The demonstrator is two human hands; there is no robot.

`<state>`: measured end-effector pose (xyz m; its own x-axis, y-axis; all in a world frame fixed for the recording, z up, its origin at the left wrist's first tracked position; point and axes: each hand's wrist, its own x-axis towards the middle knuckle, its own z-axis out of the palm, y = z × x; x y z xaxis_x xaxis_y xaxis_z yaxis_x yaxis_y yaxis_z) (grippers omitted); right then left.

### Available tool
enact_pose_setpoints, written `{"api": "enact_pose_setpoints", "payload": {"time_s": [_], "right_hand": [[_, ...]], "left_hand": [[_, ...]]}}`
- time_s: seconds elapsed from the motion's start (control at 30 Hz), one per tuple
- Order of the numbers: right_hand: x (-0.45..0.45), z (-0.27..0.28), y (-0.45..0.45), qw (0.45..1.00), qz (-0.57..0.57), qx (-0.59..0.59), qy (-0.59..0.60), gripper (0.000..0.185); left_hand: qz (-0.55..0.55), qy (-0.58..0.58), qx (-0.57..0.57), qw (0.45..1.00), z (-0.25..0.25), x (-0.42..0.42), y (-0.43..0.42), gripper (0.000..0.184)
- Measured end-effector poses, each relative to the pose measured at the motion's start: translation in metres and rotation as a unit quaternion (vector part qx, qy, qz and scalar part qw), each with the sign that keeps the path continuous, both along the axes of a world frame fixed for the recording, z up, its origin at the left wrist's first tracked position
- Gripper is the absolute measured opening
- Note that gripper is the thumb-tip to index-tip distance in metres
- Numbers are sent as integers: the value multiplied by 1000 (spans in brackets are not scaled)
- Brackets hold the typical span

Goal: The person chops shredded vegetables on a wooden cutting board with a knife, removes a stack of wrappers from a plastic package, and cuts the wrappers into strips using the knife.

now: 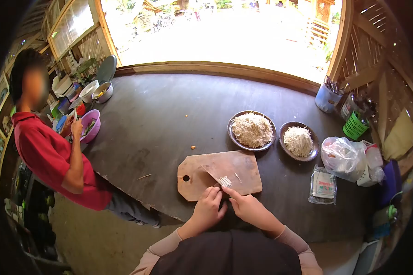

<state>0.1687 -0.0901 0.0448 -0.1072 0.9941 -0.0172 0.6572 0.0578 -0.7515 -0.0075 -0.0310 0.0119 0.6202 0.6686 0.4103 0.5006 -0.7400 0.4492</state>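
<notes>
A wooden cutting board [192, 167] with a hole at its left end lies on the dark table in front of me. My right hand [252, 211] is closed on a knife [212, 174], its index finger stretched forward along it. The blade slants up and left over the board. Beside it, my left hand [208, 201] has its fingers curled together at the board's near edge; what they pinch is hidden. Thin pale strips [225, 181] lie on the board just right of the blade. Beyond the board stand a larger plate of pale shreds [252, 129] and a smaller plate of shreds [298, 141].
At the left, a person in a red shirt [55, 151] holds a utensil by a purple basin [92, 126]. On the right are a plastic bag [344, 157], a wrapped packet [323, 184], a green basket [354, 126] and a blue utensil bucket [327, 99].
</notes>
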Motion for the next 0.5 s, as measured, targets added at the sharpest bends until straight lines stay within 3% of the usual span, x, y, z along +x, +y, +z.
{"api": "enact_pose_setpoints", "payload": {"time_s": [0.2, 0.27, 0.5], "right_hand": [[7, -20, 8, 989, 12, 121, 88, 45], [11, -2, 5, 993, -50, -51, 91, 44], [6, 17, -8, 976, -83, -99, 177, 47]], "left_hand": [[-16, -41, -58, 997, 4, -5, 26, 18], [1, -53, -42, 998, 5, -3, 29, 16], [6, -64, -49, 997, -2, -1, 31, 18]]}}
